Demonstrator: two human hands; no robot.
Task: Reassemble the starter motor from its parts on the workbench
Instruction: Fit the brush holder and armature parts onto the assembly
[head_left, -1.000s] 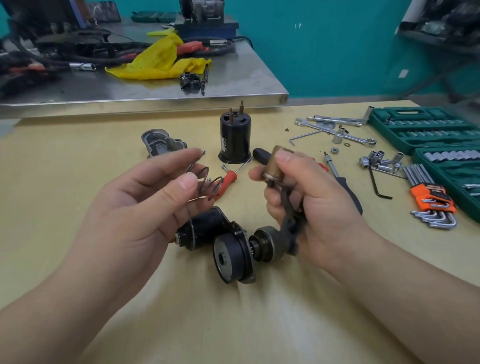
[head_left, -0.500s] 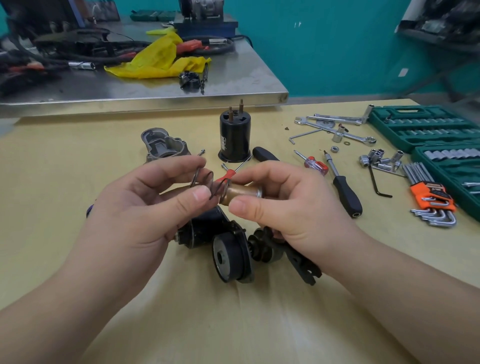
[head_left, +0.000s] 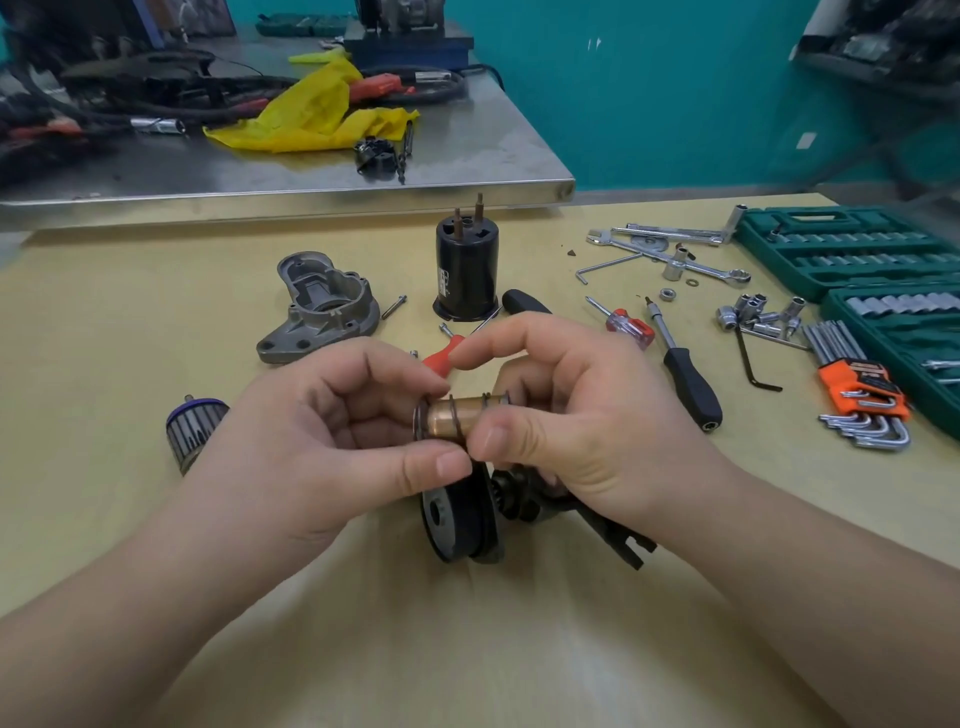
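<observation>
Both hands meet at the middle of the bench: the right hand (head_left: 582, 415) pinches a copper cylinder (head_left: 460, 415) between thumb and fingers, and the left hand (head_left: 332, 431) pinches the wire spring (head_left: 422, 415) coiled around that cylinder's left end. Just below them, at six o'clock, lies a black motor body (head_left: 460, 525) with a black lever (head_left: 618, 535) at its right. At ten o'clock sits a grey metal housing (head_left: 319, 306), at nine a ribbed rotor (head_left: 195, 421), at twelve an upright black can (head_left: 466, 270). Screwdrivers (head_left: 685, 369), wrenches (head_left: 670, 249) and green socket cases (head_left: 841, 249) lie from one to three o'clock.
</observation>
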